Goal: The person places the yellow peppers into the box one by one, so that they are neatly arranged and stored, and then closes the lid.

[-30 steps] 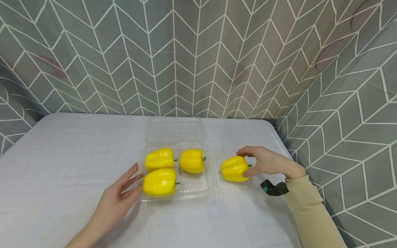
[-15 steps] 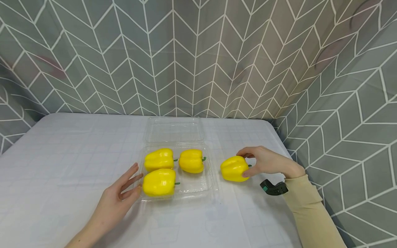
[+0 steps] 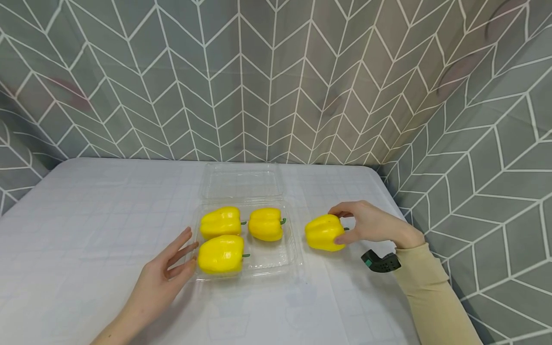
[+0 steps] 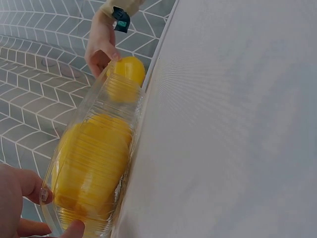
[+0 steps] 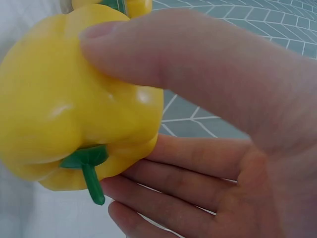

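My right hand (image 3: 373, 223) grips a yellow bell pepper (image 3: 321, 233) with a green stem, thumb on the near side and fingers on the far side. In the right wrist view the thumb presses on the pepper's skin (image 5: 49, 109) and the stem (image 5: 91, 181) points toward the palm. A clear plastic clamshell container (image 3: 269, 261) lies to the left, holding three more yellow bell peppers, two at the left and one at the back right (image 3: 265, 224). My left hand (image 3: 161, 275) rests at the container's left edge with loosely extended fingers.
The container's clear lid (image 3: 243, 182) lies folded back behind it. A white cloth (image 3: 95, 215) covers the table. Grey patterned curtains (image 3: 258, 81) stand behind the table and at its right side. A black band (image 3: 381, 261) is at my right wrist.
The pepper in my right hand has risen very slightly and shifted a little to the left. My left hand and the container stay in place.
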A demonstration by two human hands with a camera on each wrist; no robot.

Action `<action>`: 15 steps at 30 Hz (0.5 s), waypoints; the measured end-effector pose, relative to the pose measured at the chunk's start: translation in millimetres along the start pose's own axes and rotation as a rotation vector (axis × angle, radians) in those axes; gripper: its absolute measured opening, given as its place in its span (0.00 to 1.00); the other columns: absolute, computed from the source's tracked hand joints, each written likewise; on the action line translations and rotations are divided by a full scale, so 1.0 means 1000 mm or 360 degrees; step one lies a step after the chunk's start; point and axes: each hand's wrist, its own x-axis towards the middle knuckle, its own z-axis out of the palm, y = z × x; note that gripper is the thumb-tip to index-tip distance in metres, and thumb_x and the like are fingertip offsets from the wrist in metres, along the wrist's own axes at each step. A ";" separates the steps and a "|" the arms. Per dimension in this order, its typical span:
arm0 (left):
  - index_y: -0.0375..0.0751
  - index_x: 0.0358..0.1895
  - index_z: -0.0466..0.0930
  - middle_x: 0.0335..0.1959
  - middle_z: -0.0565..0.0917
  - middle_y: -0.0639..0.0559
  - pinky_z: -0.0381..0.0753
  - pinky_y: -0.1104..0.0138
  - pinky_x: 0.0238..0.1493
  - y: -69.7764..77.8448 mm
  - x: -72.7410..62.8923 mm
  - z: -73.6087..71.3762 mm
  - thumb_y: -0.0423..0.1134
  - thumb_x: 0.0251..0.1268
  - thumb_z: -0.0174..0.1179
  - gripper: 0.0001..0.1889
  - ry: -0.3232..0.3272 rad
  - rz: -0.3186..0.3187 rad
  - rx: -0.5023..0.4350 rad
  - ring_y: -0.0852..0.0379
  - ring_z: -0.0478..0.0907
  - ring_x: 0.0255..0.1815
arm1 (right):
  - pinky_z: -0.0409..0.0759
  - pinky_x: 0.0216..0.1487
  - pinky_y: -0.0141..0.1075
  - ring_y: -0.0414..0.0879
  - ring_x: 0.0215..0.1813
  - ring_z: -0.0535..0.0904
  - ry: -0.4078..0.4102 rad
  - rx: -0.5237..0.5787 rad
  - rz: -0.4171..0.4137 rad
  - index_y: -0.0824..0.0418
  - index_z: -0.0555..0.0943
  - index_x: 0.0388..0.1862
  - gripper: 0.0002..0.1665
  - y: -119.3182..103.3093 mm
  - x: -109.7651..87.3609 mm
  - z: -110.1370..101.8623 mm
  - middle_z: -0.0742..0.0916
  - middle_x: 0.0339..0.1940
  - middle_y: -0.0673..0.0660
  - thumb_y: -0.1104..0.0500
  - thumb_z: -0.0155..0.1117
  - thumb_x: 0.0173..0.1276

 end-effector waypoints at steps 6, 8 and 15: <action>0.46 0.78 0.59 0.77 0.64 0.47 0.83 0.80 0.51 -0.001 -0.001 0.000 0.39 0.72 0.61 0.34 0.0018 0.0027 0.0001 0.69 0.75 0.63 | 0.79 0.63 0.59 0.59 0.59 0.78 0.0067 -0.0027 -0.0018 0.62 0.79 0.60 0.37 -0.003 -0.002 -0.002 0.84 0.57 0.56 0.48 0.79 0.55; 0.46 0.78 0.59 0.77 0.64 0.47 0.83 0.80 0.51 -0.001 -0.001 0.000 0.39 0.72 0.61 0.34 0.0019 0.0035 -0.0008 0.75 0.74 0.62 | 0.79 0.63 0.59 0.59 0.59 0.78 0.0094 -0.0038 -0.0031 0.62 0.79 0.60 0.37 -0.004 -0.002 -0.002 0.84 0.58 0.56 0.47 0.79 0.56; 0.45 0.78 0.59 0.77 0.63 0.46 0.83 0.81 0.51 0.000 -0.001 0.001 0.38 0.72 0.61 0.34 0.0018 0.0048 -0.0021 0.81 0.71 0.60 | 0.80 0.63 0.55 0.54 0.58 0.79 0.0162 -0.0048 -0.0064 0.60 0.79 0.60 0.35 -0.005 -0.003 -0.004 0.85 0.57 0.53 0.50 0.80 0.55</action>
